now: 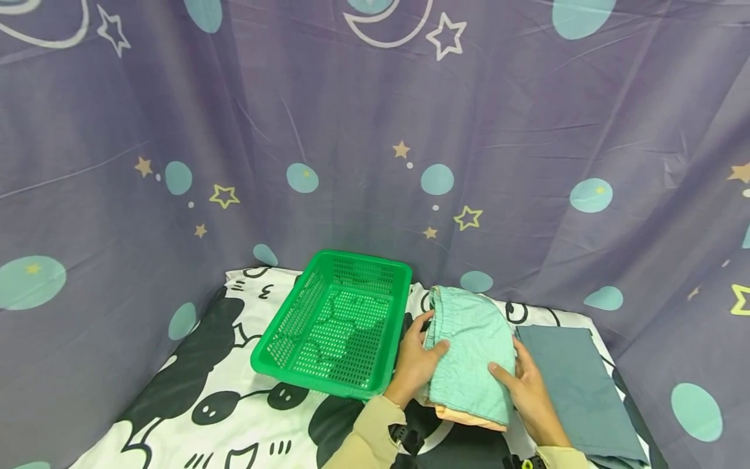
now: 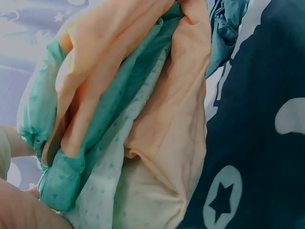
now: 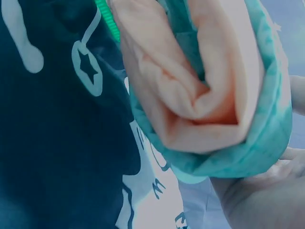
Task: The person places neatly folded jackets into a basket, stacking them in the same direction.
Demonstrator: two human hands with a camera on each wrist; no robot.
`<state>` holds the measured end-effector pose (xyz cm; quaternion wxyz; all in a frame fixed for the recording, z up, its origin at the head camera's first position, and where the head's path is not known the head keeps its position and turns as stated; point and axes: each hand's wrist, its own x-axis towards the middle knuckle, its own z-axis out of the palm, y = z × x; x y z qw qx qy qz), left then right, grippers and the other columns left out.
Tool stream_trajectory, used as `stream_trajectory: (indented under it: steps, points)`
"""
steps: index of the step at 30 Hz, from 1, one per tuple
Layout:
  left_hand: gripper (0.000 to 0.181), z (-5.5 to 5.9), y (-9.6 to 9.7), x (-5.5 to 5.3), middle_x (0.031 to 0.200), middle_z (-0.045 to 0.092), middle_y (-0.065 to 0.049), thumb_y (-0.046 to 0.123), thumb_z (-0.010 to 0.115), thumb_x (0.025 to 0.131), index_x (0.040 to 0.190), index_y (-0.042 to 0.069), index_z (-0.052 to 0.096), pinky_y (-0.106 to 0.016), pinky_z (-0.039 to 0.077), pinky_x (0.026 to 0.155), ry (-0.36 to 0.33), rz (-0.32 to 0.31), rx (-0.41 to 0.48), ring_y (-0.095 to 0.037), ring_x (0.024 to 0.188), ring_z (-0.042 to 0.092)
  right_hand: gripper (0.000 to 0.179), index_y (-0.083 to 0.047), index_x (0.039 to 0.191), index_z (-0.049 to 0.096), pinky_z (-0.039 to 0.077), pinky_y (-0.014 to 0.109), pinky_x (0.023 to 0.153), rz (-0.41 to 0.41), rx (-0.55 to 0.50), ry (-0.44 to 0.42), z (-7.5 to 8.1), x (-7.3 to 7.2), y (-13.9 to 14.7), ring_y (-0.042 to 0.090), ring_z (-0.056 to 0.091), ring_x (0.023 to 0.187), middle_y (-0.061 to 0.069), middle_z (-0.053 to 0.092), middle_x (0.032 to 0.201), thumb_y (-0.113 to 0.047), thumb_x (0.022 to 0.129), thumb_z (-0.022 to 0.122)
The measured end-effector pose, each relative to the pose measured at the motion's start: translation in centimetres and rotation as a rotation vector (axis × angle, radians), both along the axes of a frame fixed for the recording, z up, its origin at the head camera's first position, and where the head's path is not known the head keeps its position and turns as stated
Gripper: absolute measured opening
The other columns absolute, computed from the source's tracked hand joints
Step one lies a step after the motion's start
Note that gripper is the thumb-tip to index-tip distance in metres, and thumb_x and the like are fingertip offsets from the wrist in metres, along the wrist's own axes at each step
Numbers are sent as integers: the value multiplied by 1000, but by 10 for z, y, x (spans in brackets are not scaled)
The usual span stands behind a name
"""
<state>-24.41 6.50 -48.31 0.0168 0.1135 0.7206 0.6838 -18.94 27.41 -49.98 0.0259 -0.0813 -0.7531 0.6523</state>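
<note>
Between both hands is a folded mint-green garment [image 1: 471, 352] with a gathered, elastic-looking edge on its left side. Peach cloth [image 1: 469, 417] shows under its near edge. My left hand [image 1: 417, 362] grips the left side, thumb on top, and my right hand [image 1: 529, 394] holds the right side the same way. The left wrist view shows layers of peach cloth [image 2: 164, 119] and mint cloth [image 2: 62, 176] hanging in loose folds. Seen from the right wrist, the peach cloth [image 3: 200, 129] is rolled inside the mint layer [image 3: 214, 164].
Left of the garment stands a green plastic basket [image 1: 401, 312] with perforated walls and nothing in it. A folded grey-blue cloth [image 1: 580, 384] lies to the right. The black-and-white printed sheet [image 1: 234, 417] meets a purple curtain [image 1: 351, 117] behind.
</note>
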Motion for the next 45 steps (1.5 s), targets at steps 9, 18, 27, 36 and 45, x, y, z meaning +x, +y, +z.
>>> stream_trajectory:
  steps: [9,18,27,36,45]
  points:
    - [64,13,-9,-4,117,72,-23,6,69,94,153,14,46,-31,59,72,16,-24,48,-22,93,73,84,-20,166,13,52,19,89,29,-17,30,15,1,-6,-10,56,110,21,40,158,-22,101,66]
    - [65,27,-19,-7,128,67,-25,9,68,96,155,17,43,-39,60,79,33,-52,4,-33,107,71,84,-22,166,14,53,20,90,53,-8,38,20,-5,-7,-10,54,114,17,37,160,-24,101,67]
    - [64,42,-34,-10,145,57,-20,15,67,99,157,24,41,-47,59,83,30,-89,-14,-38,122,65,80,-21,166,16,50,17,93,91,17,79,32,-7,-13,-8,51,120,17,37,161,-25,102,65]
    - [65,61,-52,-14,133,65,-22,17,65,101,158,28,37,-39,61,74,24,-121,-16,-27,96,74,79,-22,165,19,50,17,94,132,21,162,46,-12,-24,-8,55,120,18,41,158,-24,101,66]
    - [66,77,-67,-20,131,66,-21,17,65,101,158,28,36,-40,62,74,68,-116,-21,-28,96,74,77,-18,165,21,53,21,93,188,-6,254,58,-18,-36,-1,61,119,23,46,153,-18,102,65]
